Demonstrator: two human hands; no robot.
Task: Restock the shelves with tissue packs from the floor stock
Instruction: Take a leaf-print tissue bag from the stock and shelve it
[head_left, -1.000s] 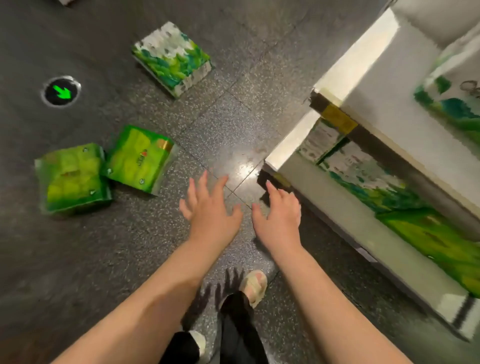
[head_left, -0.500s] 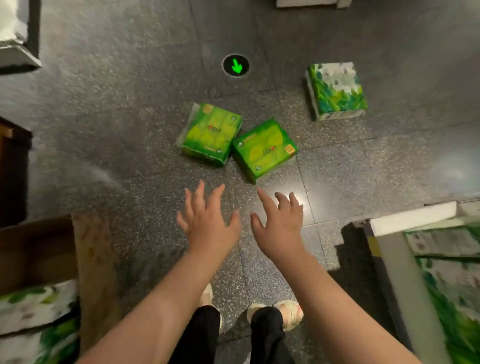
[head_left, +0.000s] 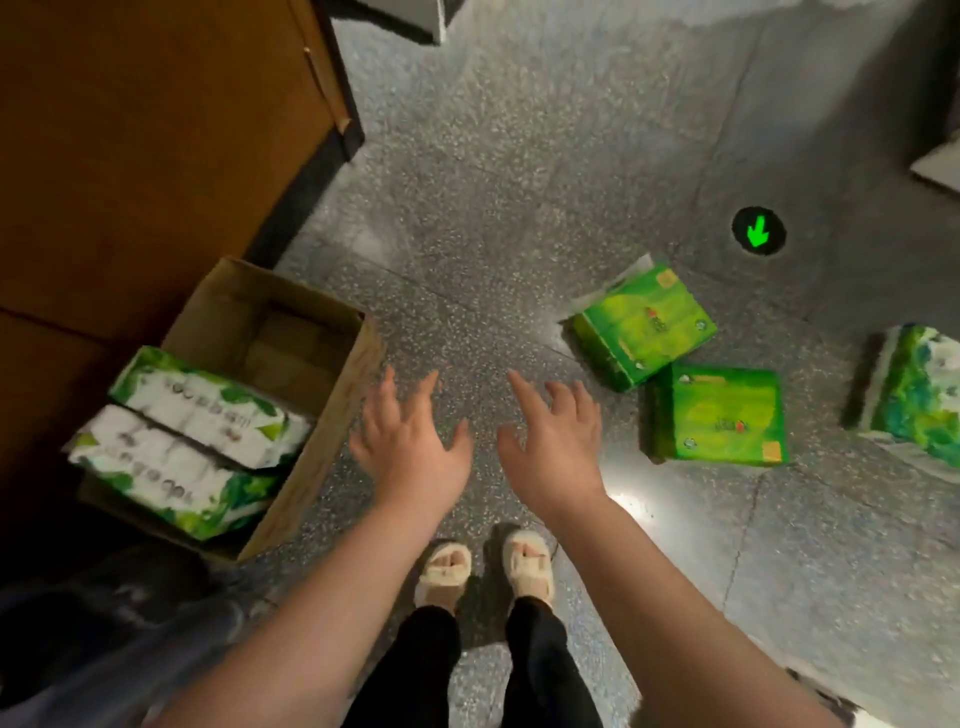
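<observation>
Two bright green tissue packs lie on the dark speckled floor, one (head_left: 644, 325) behind the other (head_left: 719, 413), touching at a corner. A white-and-green tissue pack (head_left: 919, 392) lies further right, cut by the frame edge. An open cardboard box (head_left: 332, 395) at the left holds two white-and-green tissue packs, the upper one (head_left: 200, 402) resting on the lower one (head_left: 166, 475). My left hand (head_left: 410, 447) and my right hand (head_left: 553, 441) hover side by side above the floor between box and green packs, fingers spread, holding nothing.
A brown wooden cabinet (head_left: 145, 135) fills the upper left behind the box. A round floor light with a green arrow (head_left: 758, 231) glows beyond the packs. My feet in pale slippers (head_left: 488, 566) stand below my hands. A dark blurred object (head_left: 93, 629) sits at the lower left.
My view has swung left: the shelf has left the frame, the green packs have slid to the right, and the cardboard box has come fully into view. Both hands stay empty and spread.
</observation>
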